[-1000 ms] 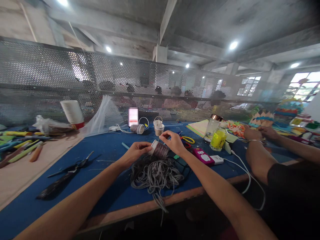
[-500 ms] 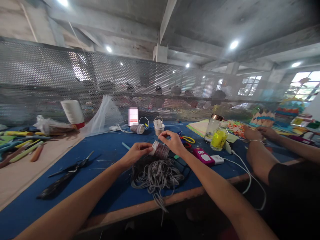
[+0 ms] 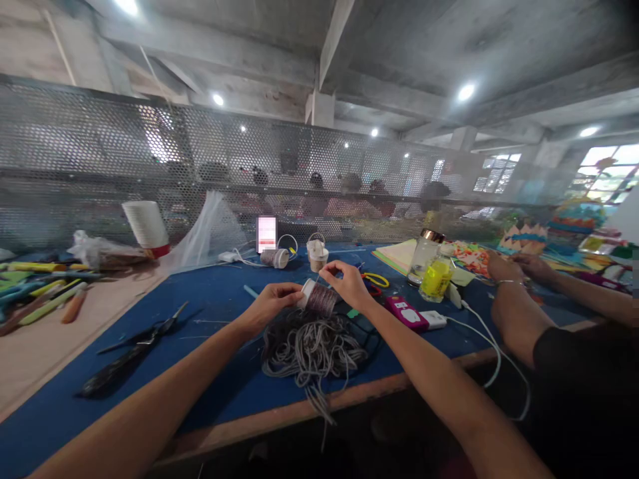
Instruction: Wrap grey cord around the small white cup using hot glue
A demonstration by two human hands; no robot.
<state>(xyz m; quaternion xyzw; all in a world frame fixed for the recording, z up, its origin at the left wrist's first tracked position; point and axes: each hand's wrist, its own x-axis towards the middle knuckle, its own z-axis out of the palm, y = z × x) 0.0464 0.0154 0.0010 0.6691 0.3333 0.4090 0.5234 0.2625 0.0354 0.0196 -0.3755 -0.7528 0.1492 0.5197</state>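
A white paper cup [image 3: 319, 299], its side wound with grey-brown cord, is tipped over between my hands. My left hand [image 3: 277, 303] grips it by the bare white end on the left. Above the wrapped part, my right hand [image 3: 347, 283] pinches a thin strand of cord between thumb and forefinger; the fingertips partly hide it. Just below lies a loose heap of grey cord [image 3: 314, 352], with ends trailing over the table's front edge. Behind my hands stand a small cord-wrapped cup with a handle [image 3: 317, 256] and another lying on its side [image 3: 274, 258].
Black-handled scissors [image 3: 142, 339] lie left on the blue table. A phone [image 3: 266, 234] stands at the back. Rightward are yellow-handled scissors [image 3: 375, 279], a jar [image 3: 422, 259], a yellow bottle [image 3: 436, 279], a magenta box [image 3: 405, 313] with a cable, and a co-worker's hands [image 3: 504, 266].
The cup has turned slightly in my left hand. My right hand has shifted a little to the right, still pinching the strand.
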